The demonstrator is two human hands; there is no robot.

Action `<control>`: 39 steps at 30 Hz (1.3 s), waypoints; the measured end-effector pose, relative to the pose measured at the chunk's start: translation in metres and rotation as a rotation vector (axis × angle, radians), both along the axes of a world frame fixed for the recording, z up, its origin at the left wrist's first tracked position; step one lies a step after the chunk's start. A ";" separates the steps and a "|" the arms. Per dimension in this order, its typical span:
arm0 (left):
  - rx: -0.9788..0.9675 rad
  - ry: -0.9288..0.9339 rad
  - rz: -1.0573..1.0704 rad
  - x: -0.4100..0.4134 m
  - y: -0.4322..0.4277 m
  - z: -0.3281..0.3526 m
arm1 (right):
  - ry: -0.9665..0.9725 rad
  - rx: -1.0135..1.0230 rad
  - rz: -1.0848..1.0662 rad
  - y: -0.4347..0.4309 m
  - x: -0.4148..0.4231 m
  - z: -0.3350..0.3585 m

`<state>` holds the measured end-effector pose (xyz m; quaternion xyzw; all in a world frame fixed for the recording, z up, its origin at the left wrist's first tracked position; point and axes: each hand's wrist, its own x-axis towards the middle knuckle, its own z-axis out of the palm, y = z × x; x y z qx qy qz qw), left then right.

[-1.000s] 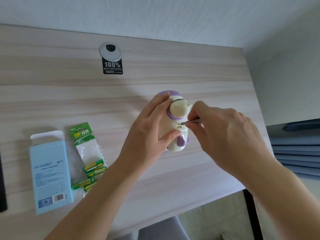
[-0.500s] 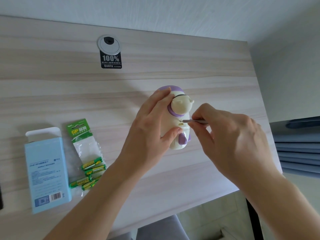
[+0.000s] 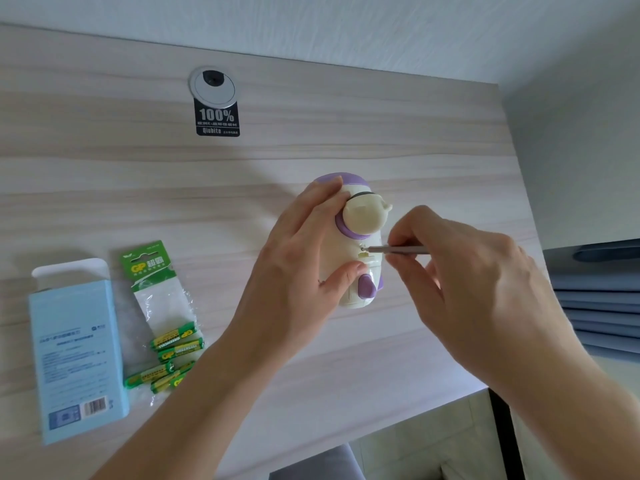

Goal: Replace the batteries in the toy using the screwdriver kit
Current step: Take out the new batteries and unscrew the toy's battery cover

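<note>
A cream and purple toy [image 3: 362,223] lies on the wooden desk [image 3: 311,133], right of centre. My left hand [image 3: 304,254] grips its body from the left, thumb pressed near the battery cover. My right hand [image 3: 478,289] pinches a thin grey screwdriver [image 3: 398,250], whose tip sits in a screw hole on the toy's underside. Several green batteries [image 3: 173,355] lie loose by their torn green pack [image 3: 152,271] at the lower left. A light blue box [image 3: 76,355], perhaps the screwdriver kit, lies flat left of them.
A round grey cable grommet [image 3: 213,86] with a black "100%" sticker [image 3: 217,120] sits at the desk's back. The desk's right edge runs beside a wall, with folded blue fabric [image 3: 602,306] below it. A grey chair [image 3: 311,462] shows under the front edge.
My right hand has drawn back to the right along the screwdriver, exposing more of its shaft. The tip has stayed at the toy's screw hole. My left hand keeps its grip.
</note>
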<state>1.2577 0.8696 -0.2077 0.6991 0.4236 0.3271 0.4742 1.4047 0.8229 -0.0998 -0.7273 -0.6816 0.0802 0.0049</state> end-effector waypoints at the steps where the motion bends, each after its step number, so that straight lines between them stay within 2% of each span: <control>1: 0.000 0.000 0.003 0.000 0.000 0.000 | -0.023 0.037 0.005 -0.001 0.000 -0.002; 5: -0.004 -0.001 0.010 -0.001 0.000 -0.001 | -0.107 0.110 -0.044 -0.001 -0.001 -0.006; 11: -0.005 -0.002 0.012 -0.002 -0.001 -0.001 | -0.024 0.011 -0.059 -0.003 -0.004 -0.001; 16: 0.002 0.016 0.024 0.000 -0.002 -0.001 | -0.107 0.056 -0.134 -0.006 -0.003 -0.006; 23: 0.000 0.003 0.015 -0.001 -0.002 -0.002 | 0.080 0.008 -0.049 0.001 -0.007 0.001; 28: 0.001 -0.003 0.019 0.000 -0.002 -0.001 | -0.055 -0.046 -0.114 0.004 -0.007 0.004; 35: 0.001 -0.009 0.015 -0.001 -0.002 -0.002 | 0.083 -0.018 -0.030 0.006 -0.009 0.004; 39: 0.000 -0.011 0.017 -0.002 -0.002 -0.003 | -0.013 -0.034 -0.135 0.006 -0.005 0.003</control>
